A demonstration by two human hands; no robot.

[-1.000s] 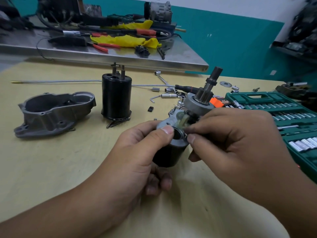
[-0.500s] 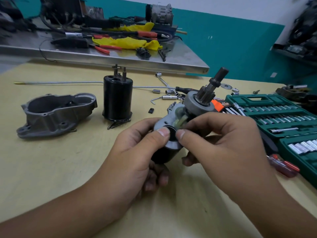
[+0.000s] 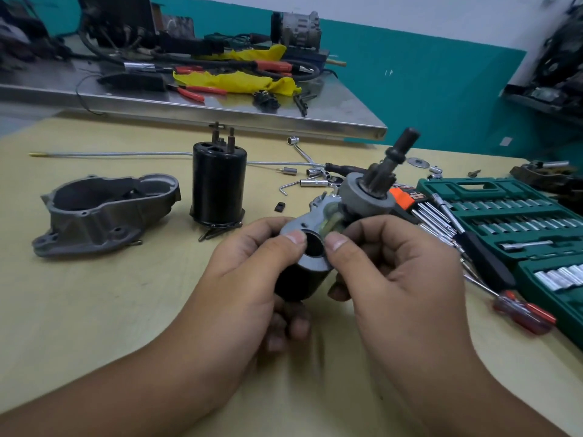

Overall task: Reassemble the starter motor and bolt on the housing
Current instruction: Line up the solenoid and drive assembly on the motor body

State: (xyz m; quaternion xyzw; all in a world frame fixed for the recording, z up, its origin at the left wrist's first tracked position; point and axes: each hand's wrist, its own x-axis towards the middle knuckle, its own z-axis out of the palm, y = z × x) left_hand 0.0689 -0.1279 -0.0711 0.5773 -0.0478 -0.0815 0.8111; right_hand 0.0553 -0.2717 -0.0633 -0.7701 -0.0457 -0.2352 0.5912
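Both hands hold the starter motor assembly [image 3: 362,200] above the table: a grey plate with a round black bore, a black cylinder below and a pinion shaft pointing up and right. My left hand [image 3: 249,272] grips the black cylinder, thumb at the bore's left rim. My right hand [image 3: 397,266] holds it from the right, thumb at the bore's right rim. The grey cast housing [image 3: 104,212] lies open side up at the left. A black motor can [image 3: 219,184] stands upright behind my left hand.
A green socket set case [image 3: 517,222] lies open at the right, with hex keys [image 3: 426,212] and a red-handled screwdriver [image 3: 520,313] beside it. Loose sockets [image 3: 312,182] and a long rod [image 3: 126,153] lie behind. A steel bench [image 3: 220,105] with tools stands beyond.
The assembly has tilted slightly, its shaft leaning further right. My right thumb has shifted from over the bore to its right rim, so the bore shows. The view has shifted a little.
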